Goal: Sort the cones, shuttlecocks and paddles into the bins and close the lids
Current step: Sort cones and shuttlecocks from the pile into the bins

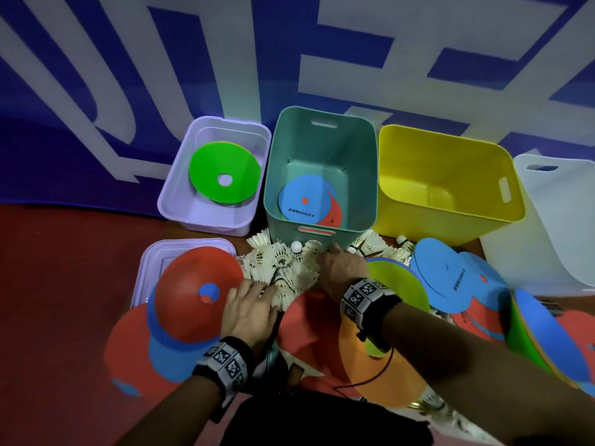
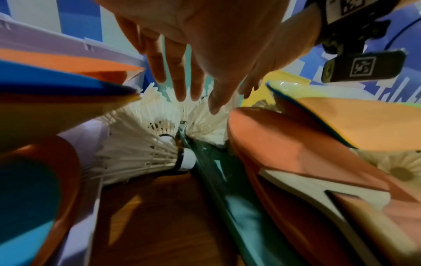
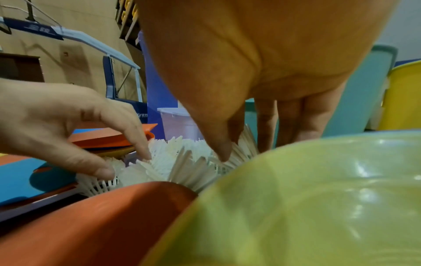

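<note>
Both hands down on the heap of white feather shuttlecocks [image 1: 283, 268], in front of the open bins.

Seen from the head camera: the lilac plastic bin [image 1: 170, 191] at 11 o'clock holds one green disc cone [image 1: 224, 177]; the teal plastic bin [image 1: 322, 146] at 12 o'clock holds a blue round paddle [image 1: 302, 199] lying over a red one [image 1: 333, 210]; the yellow plastic bin [image 1: 447, 175] at 1 o'clock shows nothing inside; the shuttlecocks lie in a tangled pile on the floor just before the teal bin, feather skirts splayed, cork tips pointing every way; the left hand [image 1: 249, 309] rests at the pile's 7 o'clock edge, fingers spread and only loosely bent; the right hand [image 1: 343, 270] sits at its 3 o'clock edge, fingers dipped into the feathers, whether pinching one I cannot tell.
</note>
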`<state>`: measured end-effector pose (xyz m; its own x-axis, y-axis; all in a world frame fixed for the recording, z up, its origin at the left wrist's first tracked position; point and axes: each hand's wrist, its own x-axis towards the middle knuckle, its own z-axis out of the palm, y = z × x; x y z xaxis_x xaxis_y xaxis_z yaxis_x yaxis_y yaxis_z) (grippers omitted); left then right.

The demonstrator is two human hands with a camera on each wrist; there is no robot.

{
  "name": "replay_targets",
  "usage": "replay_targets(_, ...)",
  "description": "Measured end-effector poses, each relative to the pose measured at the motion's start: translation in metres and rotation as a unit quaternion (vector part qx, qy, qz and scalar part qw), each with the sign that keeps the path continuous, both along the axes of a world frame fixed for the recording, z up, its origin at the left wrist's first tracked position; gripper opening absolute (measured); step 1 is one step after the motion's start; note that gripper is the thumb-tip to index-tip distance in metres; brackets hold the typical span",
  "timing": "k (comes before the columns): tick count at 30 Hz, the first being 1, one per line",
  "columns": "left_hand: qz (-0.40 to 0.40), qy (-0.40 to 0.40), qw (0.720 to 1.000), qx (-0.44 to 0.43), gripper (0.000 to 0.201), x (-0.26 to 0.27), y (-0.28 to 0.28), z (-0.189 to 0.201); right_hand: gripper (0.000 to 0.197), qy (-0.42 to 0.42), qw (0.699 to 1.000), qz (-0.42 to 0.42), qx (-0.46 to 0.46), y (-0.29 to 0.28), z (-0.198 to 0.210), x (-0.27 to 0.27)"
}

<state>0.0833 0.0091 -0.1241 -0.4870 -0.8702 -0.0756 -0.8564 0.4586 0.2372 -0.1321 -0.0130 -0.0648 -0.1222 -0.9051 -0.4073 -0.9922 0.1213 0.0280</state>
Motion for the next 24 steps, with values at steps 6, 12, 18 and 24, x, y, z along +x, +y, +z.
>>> replay_targets(6, -0.002, -0.085, 0.996, 0.01, 0.019, -0.019, -0.012, -0.004, 0.021, -0.03, 0.998, 0.004, -0.064, 0.002, 0.001, -0.006)
replay_targets(12, 0.02, -0.066, 0.997, 0.019, 0.025, -0.019, -0.025, 0.016, 0.023, -0.127, 0.984, -0.009, -0.122, 0.016, 0.011, -0.023)
replay_targets(18, 0.131, 0.063, 0.989, -0.007, 0.018, -0.004, -0.045, 0.035, 0.023, -0.237, 0.956, 0.028, -0.17, 0.029, 0.019, -0.039)
replay_targets(24, 0.208, 0.238, 0.947, 0.063, 0.029, 0.001, -0.041, 0.059, 0.028, -0.362, 0.898, 0.019, -0.248, 0.038, 0.05, -0.056)
